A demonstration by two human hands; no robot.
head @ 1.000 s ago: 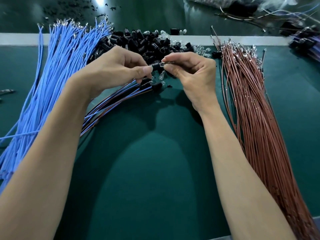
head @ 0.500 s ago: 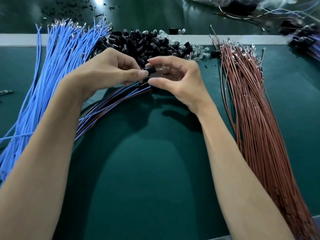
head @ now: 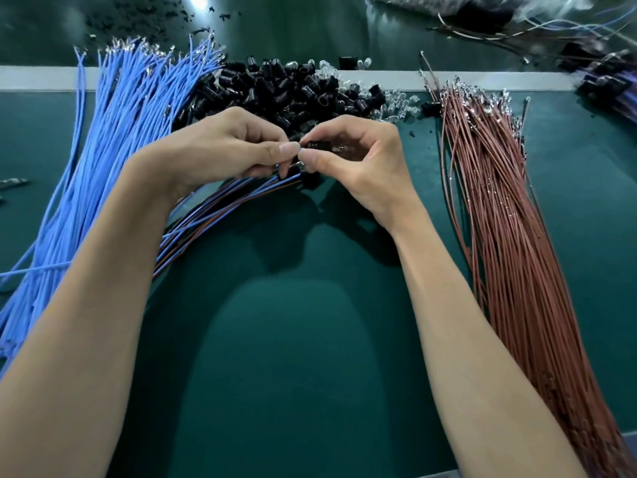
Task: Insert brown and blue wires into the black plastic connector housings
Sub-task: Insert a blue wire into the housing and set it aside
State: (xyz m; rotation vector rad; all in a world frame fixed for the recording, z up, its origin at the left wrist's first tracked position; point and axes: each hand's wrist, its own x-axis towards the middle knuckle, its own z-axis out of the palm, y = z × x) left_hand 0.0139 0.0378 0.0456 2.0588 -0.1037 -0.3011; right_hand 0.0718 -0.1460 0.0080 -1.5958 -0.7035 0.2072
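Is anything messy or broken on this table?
Nothing looks broken. One blue wire lies crosswise, strayed from the blue bundle on the left, and a few black bits lie scattered beside the housing pile.

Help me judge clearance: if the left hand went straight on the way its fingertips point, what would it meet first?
Probably the right hand, whose thumb and finger pinch a small black housing just ahead of the left hand; the two hands look almost touching.

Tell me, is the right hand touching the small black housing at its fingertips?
Touching. The head view shows the right hand pinching the black housing between thumb and forefinger, with no gap visible.
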